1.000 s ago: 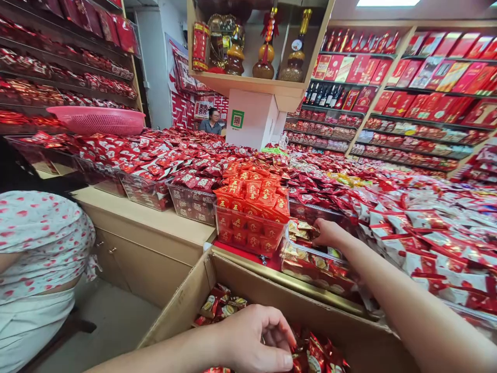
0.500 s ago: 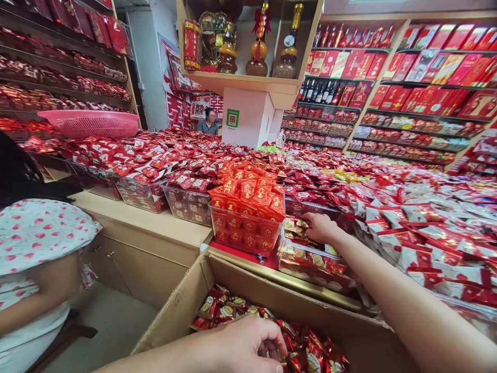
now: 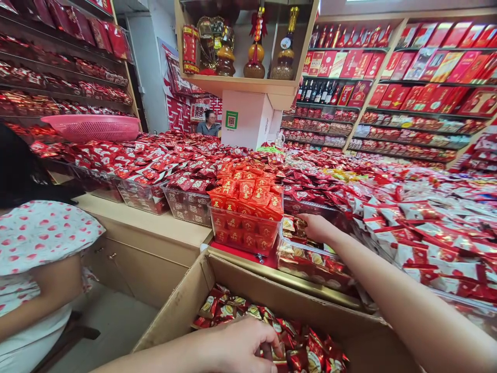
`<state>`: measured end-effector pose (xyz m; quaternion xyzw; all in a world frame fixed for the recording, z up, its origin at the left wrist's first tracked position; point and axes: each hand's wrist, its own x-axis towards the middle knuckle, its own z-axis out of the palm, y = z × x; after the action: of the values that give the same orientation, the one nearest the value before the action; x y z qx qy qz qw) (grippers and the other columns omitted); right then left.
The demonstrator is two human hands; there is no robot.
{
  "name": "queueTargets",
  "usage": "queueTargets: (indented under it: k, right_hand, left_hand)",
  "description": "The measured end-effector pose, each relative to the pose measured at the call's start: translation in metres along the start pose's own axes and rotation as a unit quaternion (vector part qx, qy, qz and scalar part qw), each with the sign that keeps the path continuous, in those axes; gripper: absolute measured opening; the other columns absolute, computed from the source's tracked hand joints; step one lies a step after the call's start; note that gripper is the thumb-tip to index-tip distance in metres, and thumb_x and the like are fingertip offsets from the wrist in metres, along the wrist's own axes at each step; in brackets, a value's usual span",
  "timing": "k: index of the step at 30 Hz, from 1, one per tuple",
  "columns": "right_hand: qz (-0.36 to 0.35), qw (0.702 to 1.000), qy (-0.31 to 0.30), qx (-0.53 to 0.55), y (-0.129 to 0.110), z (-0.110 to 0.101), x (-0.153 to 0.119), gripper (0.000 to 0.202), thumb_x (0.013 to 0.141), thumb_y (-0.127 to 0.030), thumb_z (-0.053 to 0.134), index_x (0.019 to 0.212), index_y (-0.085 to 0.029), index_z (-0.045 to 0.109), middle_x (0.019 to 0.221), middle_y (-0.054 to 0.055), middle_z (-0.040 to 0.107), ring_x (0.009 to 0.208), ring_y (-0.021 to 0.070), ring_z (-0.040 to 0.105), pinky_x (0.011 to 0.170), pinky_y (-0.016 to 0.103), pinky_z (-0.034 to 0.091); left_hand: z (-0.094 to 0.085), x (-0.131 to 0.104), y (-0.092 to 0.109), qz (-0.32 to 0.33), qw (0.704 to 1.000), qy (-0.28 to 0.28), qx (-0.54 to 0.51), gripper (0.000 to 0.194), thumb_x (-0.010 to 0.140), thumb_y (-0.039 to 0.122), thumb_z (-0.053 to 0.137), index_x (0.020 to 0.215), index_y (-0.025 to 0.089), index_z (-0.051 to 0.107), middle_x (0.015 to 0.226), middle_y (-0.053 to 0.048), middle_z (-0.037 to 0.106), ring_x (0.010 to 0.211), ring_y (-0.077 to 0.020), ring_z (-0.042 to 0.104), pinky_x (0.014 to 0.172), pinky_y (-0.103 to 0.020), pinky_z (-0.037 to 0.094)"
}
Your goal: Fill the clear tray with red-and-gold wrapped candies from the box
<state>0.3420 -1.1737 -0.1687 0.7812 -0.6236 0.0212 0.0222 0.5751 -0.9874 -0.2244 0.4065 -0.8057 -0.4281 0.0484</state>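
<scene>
Inside a cardboard box (image 3: pixel 174 303), my left hand (image 3: pixel 248 344) rests on red-and-gold wrapped candies (image 3: pixel 219 305), its fingers curled around one of them. My right hand (image 3: pixel 316 228) reaches forward into a clear plastic bin (image 3: pixel 310 261) that holds similar gold-and-red wrapped candies (image 3: pixel 289 225). Its fingers are bent down and pinch a brown-gold wrapped candy there; the fingertips are partly hidden. Left of that bin stands a clear bin filled with orange-red packets (image 3: pixel 246 199), higher than its rim.
Further clear bins (image 3: pixel 188 204) of red packets line the counter (image 3: pixel 151 228). White-and-red packets (image 3: pixel 419 238) heap up at right. A person in a heart-patterned top (image 3: pixel 42 233) sits at left; another person (image 3: pixel 209 124) is at the back. A pink basket (image 3: pixel 91 127) lies on the packets.
My right hand has drawn its fingers together over the candies in the clear bin and shifted slightly left. My left hand has barely moved, its fingers a little more curled.
</scene>
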Motion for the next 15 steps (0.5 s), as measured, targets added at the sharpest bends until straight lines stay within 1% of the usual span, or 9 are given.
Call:
queueTargets:
  k: [5, 6, 8, 10, 11, 12, 13, 15]
  right_hand:
    - [-0.026, 0.999, 0.014, 0.025, 0.003, 0.007, -0.003, 0.061, 0.061, -0.014, 0.045, 0.122, -0.018, 0.04, 0.12, 0.006, 0.049, 0.105, 0.0199, 0.047, 0.084, 0.026, 0.038]
    - [-0.028, 0.999, 0.022, 0.031, 0.005, 0.008, -0.002, 0.062, 0.06, -0.012, 0.046, 0.122, -0.018, 0.041, 0.119, 0.005, 0.049, 0.105, 0.0198, 0.046, 0.084, 0.026, 0.037]
    - [-0.027, 0.997, 0.052, 0.041, 0.009, 0.01, 0.0, 0.061, 0.058, -0.009, 0.046, 0.119, -0.016, 0.044, 0.117, 0.006, 0.05, 0.105, 0.0198, 0.047, 0.085, 0.026, 0.037]
    - [-0.037, 0.991, 0.115, 0.051, 0.012, 0.004, 0.001, 0.053, 0.058, -0.007, 0.045, 0.11, -0.014, 0.052, 0.111, 0.007, 0.055, 0.101, 0.0196, 0.048, 0.086, 0.027, 0.037]
    - [-0.047, 0.983, 0.165, 0.059, 0.01, -0.002, -0.001, 0.047, 0.058, -0.006, 0.044, 0.104, -0.013, 0.055, 0.106, 0.008, 0.057, 0.099, 0.0194, 0.049, 0.086, 0.028, 0.037]
    - [-0.062, 0.97, 0.226, 0.07, 0.007, -0.01, -0.005, 0.041, 0.06, -0.005, 0.042, 0.098, -0.013, 0.057, 0.102, 0.009, 0.058, 0.096, 0.0193, 0.05, 0.086, 0.029, 0.037]
    - [-0.083, 0.95, 0.289, 0.084, 0.0, -0.019, -0.013, 0.036, 0.062, -0.006, 0.041, 0.093, -0.013, 0.058, 0.098, 0.009, 0.058, 0.095, 0.0189, 0.05, 0.086, 0.03, 0.037]
    - [-0.143, 0.904, 0.388, 0.11, -0.022, -0.036, -0.04, 0.029, 0.067, -0.007, 0.039, 0.089, -0.014, 0.057, 0.094, 0.009, 0.058, 0.092, 0.0181, 0.05, 0.083, 0.03, 0.039]
  left_hand:
    - [0.0, 0.0, 0.001, 0.011, 0.999, -0.029, 0.041, 0.027, 0.064, 0.033, 0.053, 0.089, 0.027, 0.062, 0.07, 0.001, 0.063, 0.056, -0.0147, 0.054, 0.044, -0.019, 0.034]
    - [0.001, 0.0, 0.0, 0.014, 0.997, -0.033, 0.063, 0.027, 0.065, 0.033, 0.053, 0.089, 0.026, 0.062, 0.069, 0.0, 0.062, 0.057, -0.0155, 0.054, 0.045, -0.02, 0.035]
    - [0.003, 0.0, -0.005, 0.028, 0.992, -0.033, 0.117, 0.028, 0.066, 0.034, 0.052, 0.091, 0.025, 0.061, 0.075, -0.002, 0.061, 0.067, -0.0186, 0.055, 0.053, -0.023, 0.04]
    - [0.007, 0.001, -0.014, 0.049, 0.986, -0.033, 0.157, 0.035, 0.066, 0.035, 0.053, 0.098, 0.024, 0.058, 0.086, -0.005, 0.059, 0.08, -0.0226, 0.054, 0.065, -0.029, 0.042]
    - [0.012, 0.001, -0.02, 0.059, 0.983, -0.038, 0.167, 0.039, 0.065, 0.035, 0.054, 0.103, 0.024, 0.055, 0.093, -0.007, 0.057, 0.086, -0.0242, 0.052, 0.07, -0.031, 0.041]
    - [0.017, 0.003, -0.026, 0.068, 0.982, -0.048, 0.171, 0.043, 0.066, 0.035, 0.054, 0.108, 0.025, 0.052, 0.099, -0.008, 0.055, 0.091, -0.0256, 0.05, 0.073, -0.034, 0.04]
    - [0.024, 0.005, -0.034, 0.081, 0.98, -0.061, 0.172, 0.047, 0.067, 0.036, 0.053, 0.113, 0.027, 0.048, 0.106, -0.009, 0.052, 0.096, -0.0273, 0.048, 0.077, -0.037, 0.039]
    - [0.043, 0.013, -0.05, 0.092, 0.978, -0.078, 0.168, 0.051, 0.072, 0.038, 0.048, 0.121, 0.031, 0.037, 0.121, -0.01, 0.042, 0.106, -0.0325, 0.04, 0.082, -0.045, 0.034]
